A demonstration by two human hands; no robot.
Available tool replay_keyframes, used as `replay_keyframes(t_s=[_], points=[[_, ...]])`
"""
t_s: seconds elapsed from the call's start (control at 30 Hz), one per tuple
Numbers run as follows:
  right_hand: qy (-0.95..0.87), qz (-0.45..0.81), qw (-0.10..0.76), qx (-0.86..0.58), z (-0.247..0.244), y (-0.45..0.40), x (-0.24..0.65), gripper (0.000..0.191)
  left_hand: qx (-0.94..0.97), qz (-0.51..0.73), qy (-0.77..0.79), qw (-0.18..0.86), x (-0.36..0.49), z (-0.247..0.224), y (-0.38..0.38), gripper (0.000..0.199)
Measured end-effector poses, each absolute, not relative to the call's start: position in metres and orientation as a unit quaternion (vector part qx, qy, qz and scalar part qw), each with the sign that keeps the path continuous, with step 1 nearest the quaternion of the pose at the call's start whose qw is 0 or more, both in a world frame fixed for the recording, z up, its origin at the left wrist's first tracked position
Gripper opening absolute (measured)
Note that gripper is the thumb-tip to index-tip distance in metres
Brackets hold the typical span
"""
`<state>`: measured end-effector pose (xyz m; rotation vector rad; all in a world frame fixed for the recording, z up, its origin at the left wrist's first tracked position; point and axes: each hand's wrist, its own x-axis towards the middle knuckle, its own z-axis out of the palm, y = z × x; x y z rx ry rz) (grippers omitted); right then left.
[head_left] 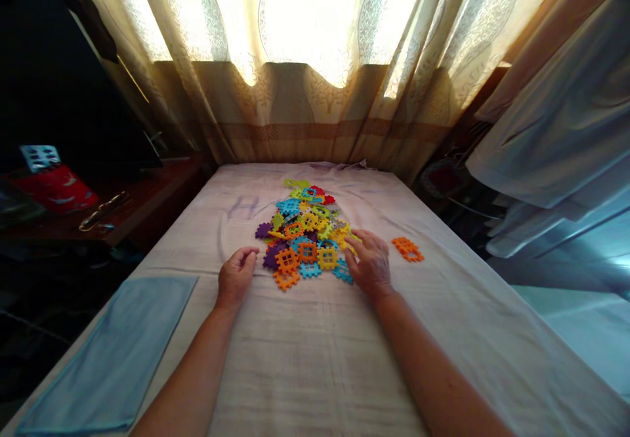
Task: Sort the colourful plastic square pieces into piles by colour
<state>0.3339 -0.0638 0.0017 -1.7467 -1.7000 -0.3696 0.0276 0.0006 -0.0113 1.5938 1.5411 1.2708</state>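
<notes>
A heap of colourful notched plastic building tiles lies on the white cloth, among them an orange tile (287, 260), a yellow tile (327, 258), a purple tile (264, 230) and a blue tile (310, 270). Just left of the heap, my left hand (237, 277) rests on the cloth with its fingers curled together; no tile shows in it. My right hand (369, 261) reaches over the heap's right edge, fingers apart, its fingertips at yellow and lime pieces. Whether it touches them I cannot tell. Apart from the heap, orange tiles (407, 249) lie to the right of that hand.
A folded light-blue cloth (115, 352) lies at the left edge of the cloth-covered surface (315, 358). Further left, a dark wooden stand (132, 204) holds a red container (62, 189). Curtains (305, 102) hang behind, and pale garments (566, 109) hang at the right.
</notes>
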Motion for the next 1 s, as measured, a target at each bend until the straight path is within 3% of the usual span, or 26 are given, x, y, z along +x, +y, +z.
replay_keyframes(t_s=[0.17, 0.4, 0.67, 1.0], points=[[-0.724, -0.126, 0.323, -0.596, 0.001, -0.06, 0.29, 0.026, 0.608, 0.464, 0.583, 0.275, 0.029, -0.009, -0.001, 0.038], [-0.739, -0.085, 0.284, -0.604, -0.005, -0.049, 0.27, 0.037, 0.618, 0.455, 0.587, 0.26, 0.031, -0.005, -0.003, 0.035], [-0.739, -0.111, 0.315, -0.585, -0.005, -0.049, 0.269, 0.043, 0.626, 0.448, 0.59, 0.244, 0.031, -0.005, -0.003, 0.035], [-0.723, -0.085, 0.407, -0.552, 0.002, -0.049, 0.274, 0.018, 0.624, 0.446, 0.596, 0.237, 0.032, -0.002, -0.006, 0.033]])
